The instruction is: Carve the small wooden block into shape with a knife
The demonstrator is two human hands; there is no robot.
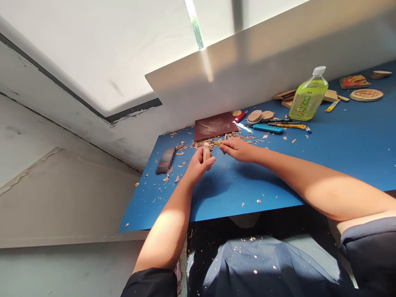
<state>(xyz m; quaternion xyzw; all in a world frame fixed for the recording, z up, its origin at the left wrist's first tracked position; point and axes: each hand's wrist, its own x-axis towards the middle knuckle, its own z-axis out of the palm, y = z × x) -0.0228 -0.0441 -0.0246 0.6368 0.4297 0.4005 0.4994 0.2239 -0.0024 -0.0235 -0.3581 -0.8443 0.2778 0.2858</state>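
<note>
My left hand (197, 166) is closed around a small pale block of wood (206, 152), held upright with its cut top showing above the fingers. In my right hand (233, 149) is a slim carving knife (217, 143) with a yellowish handle, pinched between thumb and fingers. Its thin tip points left toward the top of the wood; whether they touch I cannot tell. Both hands are above the blue table (222, 185), just in front of a dark red-brown sheet (213, 126) strewn with wood shavings (198, 143).
A blurred dark object (166, 160) lies at left among shavings. Behind my right hand are a red-handled tool (240, 117), a turquoise case (267, 128), a yellow cutter (291, 126) and wooden discs (255, 116). A bottle of green liquid (308, 97) stands before wood pieces. The wall borders the table.
</note>
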